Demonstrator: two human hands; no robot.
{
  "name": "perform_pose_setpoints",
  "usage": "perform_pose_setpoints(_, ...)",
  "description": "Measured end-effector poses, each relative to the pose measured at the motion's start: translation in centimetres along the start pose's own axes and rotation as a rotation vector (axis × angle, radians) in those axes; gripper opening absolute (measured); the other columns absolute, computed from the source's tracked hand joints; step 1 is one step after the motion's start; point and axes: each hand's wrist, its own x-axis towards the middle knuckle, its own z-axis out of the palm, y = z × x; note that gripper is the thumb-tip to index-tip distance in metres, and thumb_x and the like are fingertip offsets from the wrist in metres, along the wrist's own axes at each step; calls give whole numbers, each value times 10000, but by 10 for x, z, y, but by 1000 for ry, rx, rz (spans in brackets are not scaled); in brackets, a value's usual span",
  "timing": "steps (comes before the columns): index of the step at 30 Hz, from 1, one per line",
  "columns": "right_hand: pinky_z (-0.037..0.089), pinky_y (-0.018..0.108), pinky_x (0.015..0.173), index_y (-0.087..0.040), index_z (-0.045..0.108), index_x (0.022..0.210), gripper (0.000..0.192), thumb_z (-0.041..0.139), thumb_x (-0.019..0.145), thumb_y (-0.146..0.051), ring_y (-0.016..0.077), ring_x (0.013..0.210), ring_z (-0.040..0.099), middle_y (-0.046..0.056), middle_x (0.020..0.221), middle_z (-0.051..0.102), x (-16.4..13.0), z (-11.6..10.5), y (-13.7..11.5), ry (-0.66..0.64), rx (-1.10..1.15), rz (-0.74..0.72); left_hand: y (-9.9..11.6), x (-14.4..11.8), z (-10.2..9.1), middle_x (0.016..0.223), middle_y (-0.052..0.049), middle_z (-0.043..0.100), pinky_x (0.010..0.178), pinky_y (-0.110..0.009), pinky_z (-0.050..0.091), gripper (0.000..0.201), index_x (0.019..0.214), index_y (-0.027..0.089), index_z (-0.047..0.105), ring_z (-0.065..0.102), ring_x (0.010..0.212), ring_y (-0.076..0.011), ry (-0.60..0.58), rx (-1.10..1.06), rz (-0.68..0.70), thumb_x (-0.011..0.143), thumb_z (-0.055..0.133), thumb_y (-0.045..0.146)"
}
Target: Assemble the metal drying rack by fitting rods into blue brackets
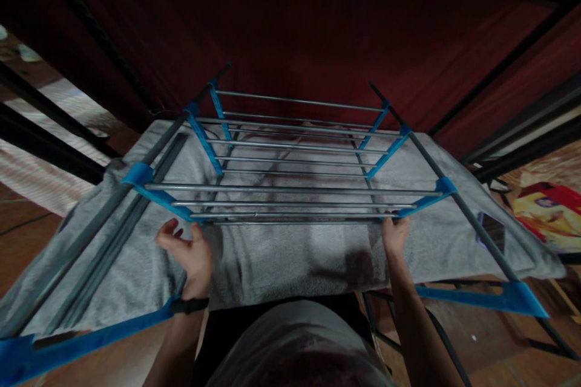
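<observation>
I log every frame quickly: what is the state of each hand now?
Left hand: open, on the grey terry towel.
Right hand: touching the towel below the blue-and-grey metal drying rack; grip cannot be told.

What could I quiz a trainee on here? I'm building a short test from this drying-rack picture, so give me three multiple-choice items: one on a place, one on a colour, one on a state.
1. Where does the grey towel lie?
A. Spread on the lower level of the drying rack, under the upper rods
B. Folded on the floor
C. Over the person's shoulder

2. What colour are the rack's plastic joints?
A. Red
B. Blue
C. White

3. How is the left hand?
A. Closed around a rod
B. Open, fingers spread over the towel
C. Out of view

Answers:
1 A, the towel stretches flat beneath the rods.
2 B, every connector is blue.
3 B, its fingers are apart; the right hand reaches the rack's near corner.
</observation>
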Motion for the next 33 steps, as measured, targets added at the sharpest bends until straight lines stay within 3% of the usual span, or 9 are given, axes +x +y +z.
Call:
perform_pose_setpoints(3, 481, 470, 995, -198, 545, 1121, 394, 532, 829, -464, 269, 1056, 618, 139, 1124, 657, 0, 0, 0, 0, -4, 0, 2, 8, 2, 1204, -88, 603, 1030, -401, 433, 380, 1250, 194, 541, 562, 1104, -219, -132, -130, -45, 901, 544, 344)
perform_pose_setpoints(6, 477, 462, 1004, -196, 535, 1147, 414, 529, 825, -457, 260, 1042, 616, 126, 1122, 651, 1, 1, 0, 2, -8, 14, 7, 13, 0, 1059, -71, 631, 938, -388, 464, 316, 1112, 190, 609, 570, 989, -220, -209, -111, -30, 971, 433, 411)
perform_pose_setpoints(12, 479, 464, 1007, -180, 533, 1164, 440, 524, 806, -435, 262, 1061, 620, 133, 1122, 650, 1, 1, -1, -8, -13, 32, 9, 15, -1, 769, 8, 508, 705, -312, 416, 293, 896, 186, 575, 452, 718, -160, -202, -36, -35, 975, 443, 435)
perform_pose_setpoints(22, 488, 484, 985, -196, 534, 1073, 349, 506, 830, -445, 290, 1079, 628, 168, 1066, 664, -2, 2, -5, 32, -37, 12, -1, 12, 12, 822, -9, 576, 752, -303, 448, 344, 935, 159, 594, 512, 768, -151, -114, -41, -53, 977, 446, 466)
perform_pose_setpoints(29, 506, 527, 950, -228, 532, 1065, 373, 520, 833, -520, 299, 993, 642, 157, 1028, 674, -2, 5, -3, 66, -35, 21, -6, 11, 13, 745, -10, 524, 678, -345, 416, 314, 862, 204, 544, 454, 695, -169, -93, 16, -21, 990, 433, 468)
perform_pose_setpoints(33, 492, 522, 958, -221, 517, 1091, 369, 485, 839, -489, 309, 1056, 625, 174, 1066, 662, -3, 7, -4, 66, -25, 21, -4, 9, 15, 738, 11, 490, 675, -319, 393, 337, 867, 180, 536, 424, 692, -149, -89, 43, -38, 1001, 400, 458)
